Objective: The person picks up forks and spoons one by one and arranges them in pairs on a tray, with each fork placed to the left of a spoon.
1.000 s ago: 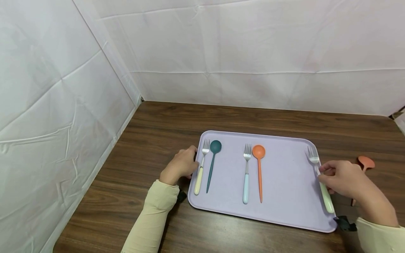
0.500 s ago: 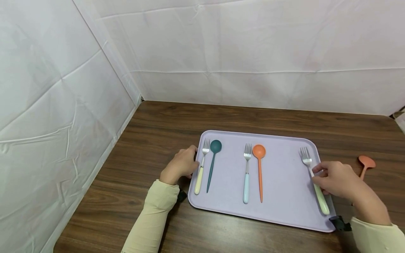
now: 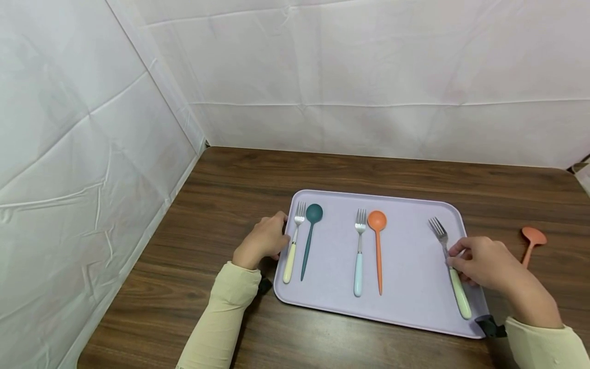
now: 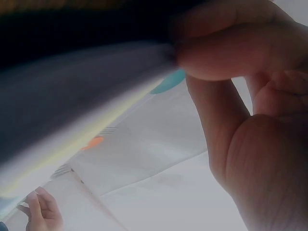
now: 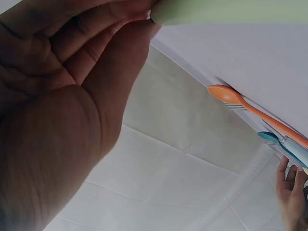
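My right hand (image 3: pixel 486 261) pinches a fork with a light green handle (image 3: pixel 460 294) near the top of that handle, over the right part of the lilac tray (image 3: pixel 415 287). The fork slants, its tines toward the upper left. At the tray's left rim my left hand (image 3: pixel 262 240) pinches the edge between thumb and fingers. Beside that hand lie a yellow-handled fork (image 3: pixel 290 264) and a dark teal spoon (image 3: pixel 314 214). In the tray's middle, a blue-handled fork (image 3: pixel 358 274) lies next to an orange spoon (image 3: pixel 377 221).
A second orange spoon (image 3: pixel 534 236) lies on the wooden table (image 3: pixel 221 205) right of the tray, its handle partly hidden by the right hand. White cloth walls (image 3: pixel 369 77) stand behind the table and on its left.
My right hand has moved left with the green-handled fork, from the tray's right rim further inward, and the fork has tilted more. The left hand and the other cutlery stay put.
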Motion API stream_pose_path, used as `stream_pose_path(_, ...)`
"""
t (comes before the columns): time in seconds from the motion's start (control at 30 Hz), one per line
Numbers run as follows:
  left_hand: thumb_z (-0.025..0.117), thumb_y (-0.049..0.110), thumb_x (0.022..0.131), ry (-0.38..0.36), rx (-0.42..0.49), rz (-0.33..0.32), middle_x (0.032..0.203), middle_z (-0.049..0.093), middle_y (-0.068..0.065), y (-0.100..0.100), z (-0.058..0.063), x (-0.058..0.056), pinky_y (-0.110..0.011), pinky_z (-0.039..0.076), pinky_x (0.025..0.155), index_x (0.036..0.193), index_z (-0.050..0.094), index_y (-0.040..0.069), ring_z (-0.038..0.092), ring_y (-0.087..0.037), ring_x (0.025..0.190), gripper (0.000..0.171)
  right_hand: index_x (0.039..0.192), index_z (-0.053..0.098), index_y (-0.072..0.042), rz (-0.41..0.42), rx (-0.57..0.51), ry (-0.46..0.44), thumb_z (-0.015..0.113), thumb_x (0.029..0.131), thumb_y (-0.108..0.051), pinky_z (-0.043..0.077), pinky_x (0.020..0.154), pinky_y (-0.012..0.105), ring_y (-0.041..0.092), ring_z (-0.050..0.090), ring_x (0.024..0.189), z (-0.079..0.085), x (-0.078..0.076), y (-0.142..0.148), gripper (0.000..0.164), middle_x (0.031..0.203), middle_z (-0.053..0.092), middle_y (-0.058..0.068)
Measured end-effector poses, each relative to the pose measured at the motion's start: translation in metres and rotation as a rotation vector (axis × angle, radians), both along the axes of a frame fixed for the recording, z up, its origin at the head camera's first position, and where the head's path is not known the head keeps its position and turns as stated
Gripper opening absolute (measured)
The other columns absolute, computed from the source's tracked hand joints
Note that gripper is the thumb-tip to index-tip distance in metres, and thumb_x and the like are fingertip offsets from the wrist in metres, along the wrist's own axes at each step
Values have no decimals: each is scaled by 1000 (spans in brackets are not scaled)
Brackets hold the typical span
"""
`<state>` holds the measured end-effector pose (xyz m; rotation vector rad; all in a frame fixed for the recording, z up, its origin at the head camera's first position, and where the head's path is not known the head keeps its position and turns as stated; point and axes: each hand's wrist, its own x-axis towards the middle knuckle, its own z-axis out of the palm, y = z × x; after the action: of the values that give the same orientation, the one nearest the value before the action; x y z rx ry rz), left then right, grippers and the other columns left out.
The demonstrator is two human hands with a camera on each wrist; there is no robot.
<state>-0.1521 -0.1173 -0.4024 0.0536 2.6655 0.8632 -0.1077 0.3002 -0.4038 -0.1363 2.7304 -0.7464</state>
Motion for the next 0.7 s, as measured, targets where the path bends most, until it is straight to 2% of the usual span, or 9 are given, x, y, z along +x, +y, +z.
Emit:
stream_pose_path(0.17, 55, 9, 90, -2, 3, 1, 102, 56, -22, 0, -1, 0, -29, 49, 43, 129, 45, 2, 58, -17, 45, 41, 97, 62, 4, 7, 33, -12, 66, 84, -19, 47, 48, 32, 15, 57, 55, 4, 2, 3, 27, 69, 59, 1)
stream_pose_path(0.3, 55, 8, 90, -1, -1, -2, 101, 56, -22, 0, 0, 0, -29, 49, 43, 129, 45, 3, 58, -17, 44, 41, 96, 61, 5, 9, 74, -78, 69, 81, -23, 45, 49, 33, 15, 57, 54, 11, 5, 5, 33, 62, 58, 0)
stream_pose_path(0.47, 55, 8, 90, -2, -7, -4, 99, 57, -21, 0, 0, 0, -29, 49, 43, 130, 45, 3, 58, -17, 44, 42, 92, 62, 4, 0, 34, -152, 71, 78, -18, 49, 48, 31, 16, 59, 51, 13, 9, 0, 27, 58, 58, 1)
stream_pose_path(0.7, 55, 9, 90, -3, -13, 1, 99, 57, -21, 0, 0, 0, -29, 49, 44, 130, 45, 3, 58, -17, 44, 42, 93, 64, 0, 20, 40, -129, 70, 79, -16, 47, 48, 32, 16, 56, 49, 12, 8, -11, 22, 55, 56, 1)
